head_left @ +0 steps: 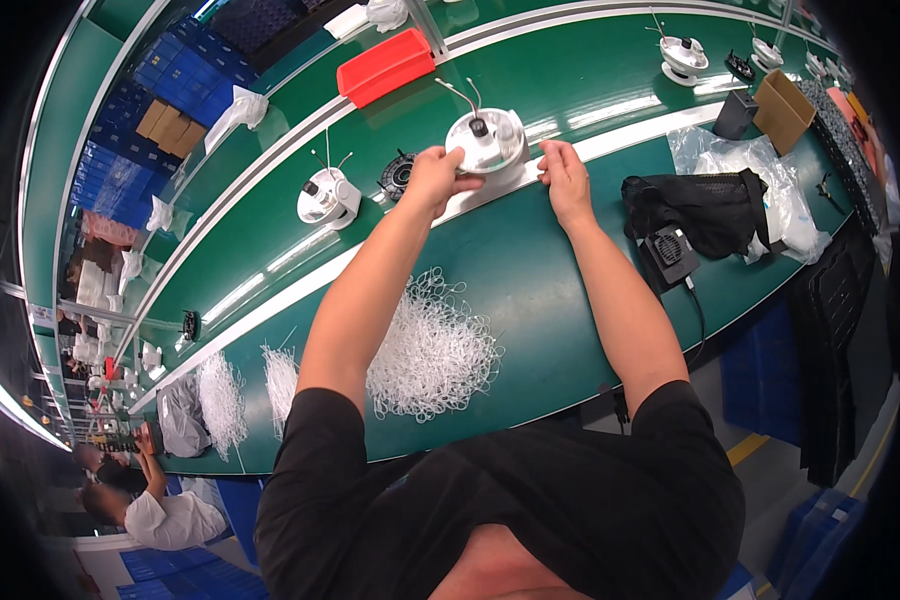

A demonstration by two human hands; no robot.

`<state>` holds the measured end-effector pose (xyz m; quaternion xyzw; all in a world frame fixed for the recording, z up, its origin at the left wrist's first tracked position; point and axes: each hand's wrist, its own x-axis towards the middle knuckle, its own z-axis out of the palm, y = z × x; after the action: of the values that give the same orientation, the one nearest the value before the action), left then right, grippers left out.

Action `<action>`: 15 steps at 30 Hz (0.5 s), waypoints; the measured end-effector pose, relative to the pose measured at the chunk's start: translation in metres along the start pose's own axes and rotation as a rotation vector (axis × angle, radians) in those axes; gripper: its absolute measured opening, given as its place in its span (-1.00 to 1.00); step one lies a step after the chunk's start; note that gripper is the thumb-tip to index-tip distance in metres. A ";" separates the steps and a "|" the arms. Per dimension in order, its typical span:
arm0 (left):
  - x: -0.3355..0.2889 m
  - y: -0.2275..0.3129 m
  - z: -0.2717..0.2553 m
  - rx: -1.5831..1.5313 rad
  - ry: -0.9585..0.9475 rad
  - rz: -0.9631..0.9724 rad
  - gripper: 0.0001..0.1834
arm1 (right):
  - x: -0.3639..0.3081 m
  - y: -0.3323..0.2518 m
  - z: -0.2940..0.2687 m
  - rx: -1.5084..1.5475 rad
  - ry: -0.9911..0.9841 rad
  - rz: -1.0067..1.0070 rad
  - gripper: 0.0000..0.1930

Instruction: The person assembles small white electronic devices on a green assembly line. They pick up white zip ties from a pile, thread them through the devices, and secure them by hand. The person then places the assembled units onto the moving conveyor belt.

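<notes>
A white round plastic housing (485, 158), with a black part in its middle and thin wires standing up from it, is at the far side of the green table. My left hand (436, 180) grips its left rim between thumb and fingers. Just right of the housing, apart from it, is my right hand (566, 182). Its fingers are curled together, and whatever they may hold is too small to make out. Beside my left hand sits a black round part (397, 175). Left of that stands a similar white housing (328, 198) with upright wires.
A heap of white looped ties (435, 350) lies near me. A red bin (386, 68) stands behind the green belt. On the right are a black bag (695, 212), a small black fan device (670, 255) with a cable, and clear plastic. Another person (165, 515) sits far left.
</notes>
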<state>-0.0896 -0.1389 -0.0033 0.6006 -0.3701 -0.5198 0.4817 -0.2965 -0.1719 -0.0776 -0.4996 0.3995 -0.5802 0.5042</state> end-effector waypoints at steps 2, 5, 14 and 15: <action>0.022 0.005 0.014 -0.127 0.071 0.005 -0.64 | 0.000 0.000 -0.001 -0.099 -0.054 -0.010 -0.63; 0.048 -0.008 0.013 -0.173 0.142 0.027 -0.61 | 0.001 0.001 0.001 -0.061 -0.083 -0.038 -0.69; -0.060 -0.004 -0.020 1.013 -0.394 0.212 -0.75 | 0.003 0.015 -0.004 -0.087 -0.116 -0.023 -0.76; -0.081 -0.001 -0.021 1.125 -0.398 0.225 -0.74 | 0.001 0.009 -0.003 -0.125 -0.120 -0.033 -0.76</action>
<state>-0.0843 -0.0578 0.0172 0.6116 -0.7322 -0.2928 0.0640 -0.2973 -0.1749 -0.0866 -0.5703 0.3956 -0.5315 0.4855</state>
